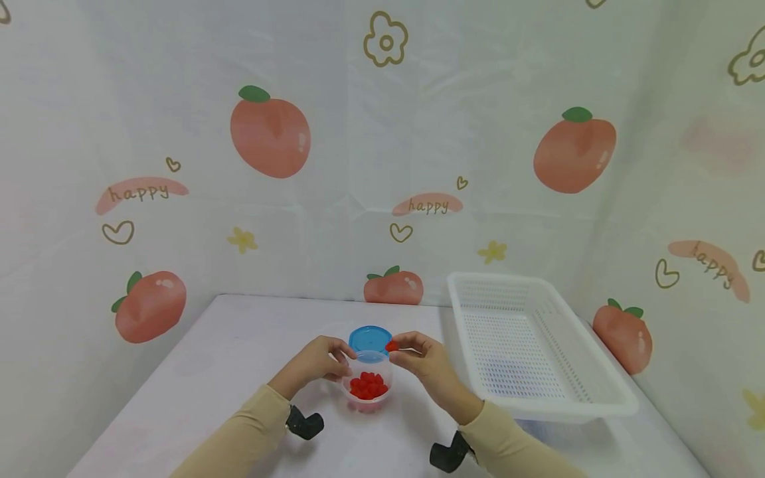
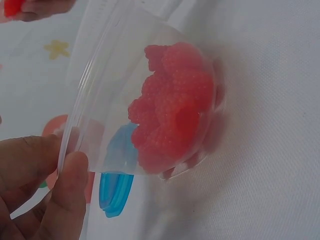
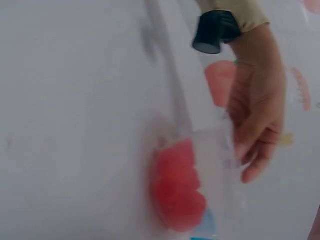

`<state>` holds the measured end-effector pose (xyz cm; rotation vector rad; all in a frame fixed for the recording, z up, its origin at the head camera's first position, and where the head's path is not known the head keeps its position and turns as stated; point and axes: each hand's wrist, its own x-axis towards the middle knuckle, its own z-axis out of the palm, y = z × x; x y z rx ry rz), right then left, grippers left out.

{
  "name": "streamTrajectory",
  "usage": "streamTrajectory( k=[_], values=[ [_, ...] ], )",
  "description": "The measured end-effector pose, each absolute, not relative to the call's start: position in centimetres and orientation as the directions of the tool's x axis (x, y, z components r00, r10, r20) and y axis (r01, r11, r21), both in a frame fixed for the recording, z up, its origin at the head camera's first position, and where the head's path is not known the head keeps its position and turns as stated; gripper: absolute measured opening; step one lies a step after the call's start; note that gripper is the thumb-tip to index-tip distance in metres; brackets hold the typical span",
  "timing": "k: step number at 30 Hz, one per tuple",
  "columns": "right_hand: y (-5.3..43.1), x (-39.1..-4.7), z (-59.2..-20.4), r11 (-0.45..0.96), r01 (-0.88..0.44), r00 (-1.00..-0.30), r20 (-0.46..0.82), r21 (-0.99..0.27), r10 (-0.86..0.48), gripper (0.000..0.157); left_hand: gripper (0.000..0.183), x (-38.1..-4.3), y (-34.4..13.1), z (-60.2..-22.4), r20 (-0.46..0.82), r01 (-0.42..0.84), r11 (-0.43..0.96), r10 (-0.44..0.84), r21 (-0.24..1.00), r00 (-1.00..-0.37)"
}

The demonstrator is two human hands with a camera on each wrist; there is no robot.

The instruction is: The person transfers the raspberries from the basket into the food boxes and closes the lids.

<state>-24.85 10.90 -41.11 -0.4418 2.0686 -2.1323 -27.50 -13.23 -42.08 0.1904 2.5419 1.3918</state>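
A clear plastic tub (image 1: 358, 402) stands on the table, partly filled with red raspberries (image 2: 175, 100). My left hand (image 1: 319, 360) pinches the tub's rim on its left side, thumb and fingers on either side of the lip in the left wrist view. My right hand (image 1: 431, 369) is raised just right of the tub's rim and pinches a single raspberry (image 1: 391, 346) between thumb and fingertips. Right behind the tub lies a round blue lid (image 1: 369, 336), seen through the clear wall in the left wrist view.
A large white perforated plastic basket (image 1: 508, 405) stands to the right. The white table (image 1: 239, 332) meets a fabric backdrop (image 1: 335, 166) printed with peaches, flowers and hearts. Each wrist carries a black camera mount (image 1: 448, 453).
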Motion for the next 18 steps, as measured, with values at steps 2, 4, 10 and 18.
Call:
streamTrajectory(
  k=[2, 4, 10, 18],
  values=[
    [10.7, -24.8, -41.9, -0.005, -0.102, -0.950, 0.099, -0.995, -0.297, 0.041, 0.024, -27.6, -13.2, -42.1, -0.143, 0.001, 0.539, 0.225, 0.842, -0.964],
    [10.5, -24.8, -42.5, 0.032, -0.097, -0.952, 0.084, -0.995, -0.294, 0.040, 0.024, -27.6, -13.2, -42.2, -0.142, 0.002, 0.538, 0.225, 0.843, -0.964],
    [10.3, -25.1, -43.8, 0.130, -0.086, -0.958, 0.046, -0.988, -0.284, 0.037, 0.024, -27.6, -13.0, -42.3, -0.144, -0.003, 0.539, 0.219, 0.842, -0.965],
    [10.5, -25.4, -44.4, 0.173, -0.096, -0.955, 0.042, -0.980, -0.294, 0.034, 0.023, -27.5, -13.0, -42.3, -0.143, -0.003, 0.546, 0.214, 0.838, -0.966]
  ],
)
